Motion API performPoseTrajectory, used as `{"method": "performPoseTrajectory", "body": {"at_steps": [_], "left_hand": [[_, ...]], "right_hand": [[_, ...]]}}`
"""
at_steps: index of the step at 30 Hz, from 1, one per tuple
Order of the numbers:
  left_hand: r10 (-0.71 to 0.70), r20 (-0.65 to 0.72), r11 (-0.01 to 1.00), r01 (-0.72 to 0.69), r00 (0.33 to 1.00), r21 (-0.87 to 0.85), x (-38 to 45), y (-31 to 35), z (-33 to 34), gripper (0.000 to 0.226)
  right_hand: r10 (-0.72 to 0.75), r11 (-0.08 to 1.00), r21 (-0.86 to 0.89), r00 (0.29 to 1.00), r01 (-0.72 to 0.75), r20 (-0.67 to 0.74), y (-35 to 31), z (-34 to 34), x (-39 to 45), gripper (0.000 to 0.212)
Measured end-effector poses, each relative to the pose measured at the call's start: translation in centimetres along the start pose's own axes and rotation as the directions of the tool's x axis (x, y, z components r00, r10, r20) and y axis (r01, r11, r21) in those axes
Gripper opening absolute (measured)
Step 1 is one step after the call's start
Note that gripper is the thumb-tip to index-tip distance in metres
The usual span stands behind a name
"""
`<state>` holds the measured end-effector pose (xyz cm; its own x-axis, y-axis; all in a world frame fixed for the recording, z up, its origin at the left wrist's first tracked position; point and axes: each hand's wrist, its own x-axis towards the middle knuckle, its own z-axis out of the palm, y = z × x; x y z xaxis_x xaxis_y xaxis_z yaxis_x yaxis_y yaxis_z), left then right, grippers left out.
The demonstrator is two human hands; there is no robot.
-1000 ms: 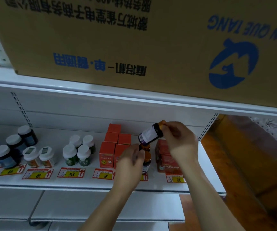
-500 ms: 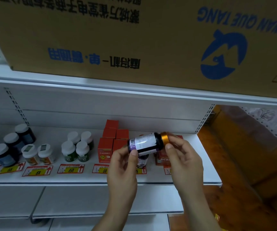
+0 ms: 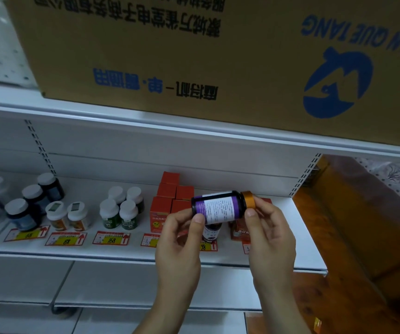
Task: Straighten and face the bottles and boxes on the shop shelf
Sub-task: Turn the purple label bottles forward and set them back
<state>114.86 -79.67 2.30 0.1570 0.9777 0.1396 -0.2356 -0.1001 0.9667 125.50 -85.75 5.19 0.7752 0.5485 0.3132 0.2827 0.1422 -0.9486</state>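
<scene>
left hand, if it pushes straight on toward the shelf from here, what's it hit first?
Probably the dark bottle standing on the shelf just behind the left hand, with the orange boxes beside it. Depth is unclear. That hand already holds the purple-labelled bottle with the right hand.

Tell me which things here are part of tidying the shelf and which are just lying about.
Job:
left hand
right hand
purple-label bottle, held sideways by both
orange boxes
white-capped bottles
shelf

Lying about:
cardboard carton overhead
price tags

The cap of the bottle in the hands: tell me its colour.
Orange cap on the dark bottle, clearest in the head view.
</scene>
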Motion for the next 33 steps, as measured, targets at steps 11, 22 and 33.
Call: {"method": "performPoseTrajectory", "body": {"at_steps": [11,22,33], "left_hand": [[0.048,-0.063,0.996,-0.052,0.997,-0.076,0.1,0.3,0.1,0.019],[0.032,-0.038,0.989,-0.037,0.999,-0.14,0.6,0.8,0.2,0.016],[0.044,-0.028,0.997,-0.046,0.999,-0.067,1.0,0.9,0.0,0.016]], "right_hand": [[0.03,0.999,0.019,0.999,-0.03,-0.011,0.2,0.6,-0.2,0.017],[0.027,0.998,0.06,1.0,-0.026,-0.011,0.0,1.0,0.2,0.017],[0.007,0.998,0.058,1.0,-0.006,-0.013,0.2,1.6,0.3,0.024]]}}
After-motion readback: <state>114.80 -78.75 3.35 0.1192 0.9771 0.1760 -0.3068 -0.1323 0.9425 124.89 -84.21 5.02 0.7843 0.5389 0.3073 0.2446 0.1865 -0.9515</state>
